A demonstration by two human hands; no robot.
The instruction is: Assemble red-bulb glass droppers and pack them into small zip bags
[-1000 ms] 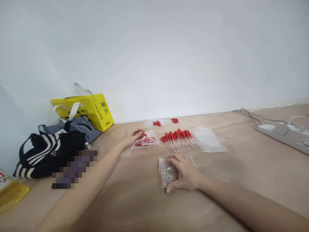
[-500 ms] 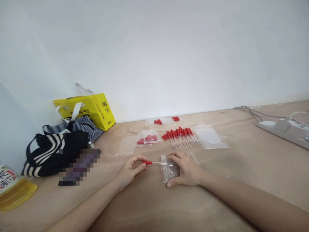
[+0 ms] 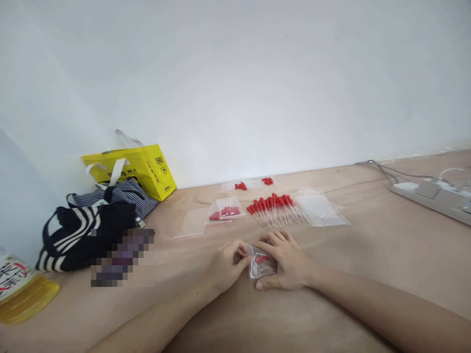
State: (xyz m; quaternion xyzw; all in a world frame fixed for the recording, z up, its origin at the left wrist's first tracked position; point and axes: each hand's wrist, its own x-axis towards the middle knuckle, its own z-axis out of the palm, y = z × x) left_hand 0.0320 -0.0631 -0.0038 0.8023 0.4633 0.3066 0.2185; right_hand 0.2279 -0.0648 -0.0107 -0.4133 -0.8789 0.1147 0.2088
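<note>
A small clear plastic bag (image 3: 257, 270) lies on the table between my hands, with a red-bulbed dropper (image 3: 262, 258) inside it. My left hand (image 3: 230, 264) pinches the bag's left edge between thumb and fingers. My right hand (image 3: 285, 260) rests over the bag's right part, its thumb and fingers on either side, pressing it down. Behind my hands, a fanned row of red-capped droppers (image 3: 275, 208) lies with the bulbs pointing away. Clear bags with red pieces inside (image 3: 231, 212) are to the left of the row.
Flat clear bags (image 3: 320, 208) lie right of the droppers, another (image 3: 191, 223) at the left. Small red bulbs (image 3: 241, 186) sit near the wall. A yellow bag (image 3: 158, 176), black bag (image 3: 81, 235) and bottle (image 3: 25, 294) stand left; a power strip (image 3: 441, 196) is at right.
My left hand has moved right to the bag's edge and closed on it. The dropper it held by the red bulb has gone into the bag.
</note>
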